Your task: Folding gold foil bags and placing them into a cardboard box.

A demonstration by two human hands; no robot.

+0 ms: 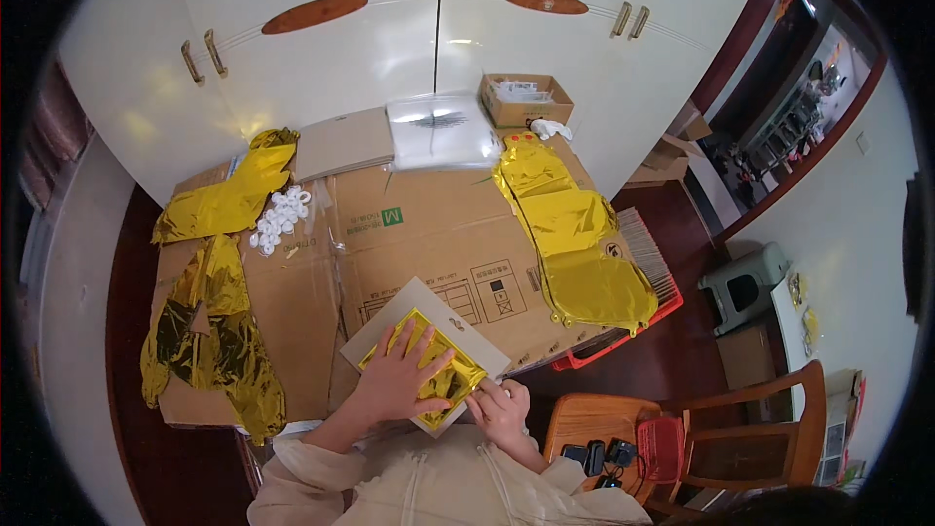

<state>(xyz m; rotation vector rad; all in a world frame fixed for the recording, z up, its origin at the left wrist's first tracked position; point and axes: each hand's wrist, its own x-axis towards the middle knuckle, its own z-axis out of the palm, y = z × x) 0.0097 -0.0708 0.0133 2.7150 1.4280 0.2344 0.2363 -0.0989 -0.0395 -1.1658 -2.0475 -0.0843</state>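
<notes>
At the near edge of the cardboard-covered table (429, 224), the left hand (399, 378) presses spread fingers flat on folded gold foil (443, 380) over a grey card (390, 326); the right hand (502, 407) pinches its corner. Keep the foil flat while tucking; loose foil (575, 244) lies farther off

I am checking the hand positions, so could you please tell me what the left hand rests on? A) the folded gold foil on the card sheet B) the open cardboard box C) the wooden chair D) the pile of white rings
A: the left hand lies flat on the folded gold foil, which sits on the pale card sheet.
</notes>
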